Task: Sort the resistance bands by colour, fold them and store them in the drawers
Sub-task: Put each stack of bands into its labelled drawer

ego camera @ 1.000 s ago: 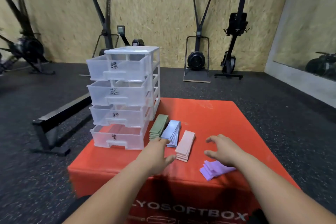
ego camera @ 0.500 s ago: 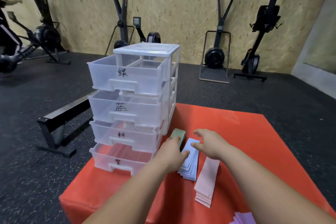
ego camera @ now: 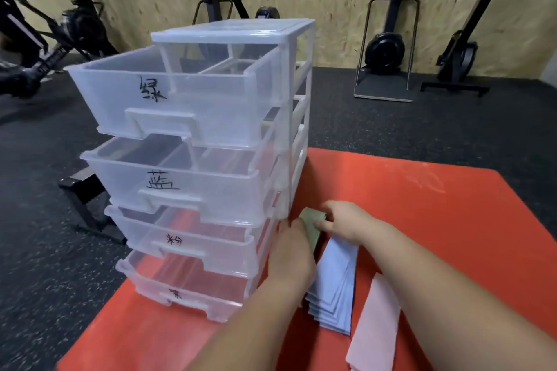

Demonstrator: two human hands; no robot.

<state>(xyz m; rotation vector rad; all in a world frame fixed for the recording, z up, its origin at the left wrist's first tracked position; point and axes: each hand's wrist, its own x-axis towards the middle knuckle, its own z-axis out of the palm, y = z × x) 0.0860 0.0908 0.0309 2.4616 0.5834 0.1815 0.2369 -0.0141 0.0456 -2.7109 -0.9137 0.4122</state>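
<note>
Storing step, looks like: the person's left hand (ego camera: 294, 253) and right hand (ego camera: 346, 221) both clamp the stack of folded olive-green resistance bands (ego camera: 314, 226) on the red foam box (ego camera: 422, 220), just right of the clear plastic drawer tower (ego camera: 229, 31), so next it probably wants lifting into the open top drawer (ego camera: 114, 96).

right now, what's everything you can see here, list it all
drawer unit: one, clear plastic, four labelled drawers all pulled open, on the left part of the red box
red box: one, red, on the dark floor
green bands: one folded stack, green, beside the drawer unit, between both hands
blue bands: one stack, light blue, right of the green
pink bands: one stack, pink, right of the blue
exercise machines: several, black, along the wooden wall
low frame: one, black, floor left of the box
left hand: holds the green bands' left side
right hand: holds their right side
</note>
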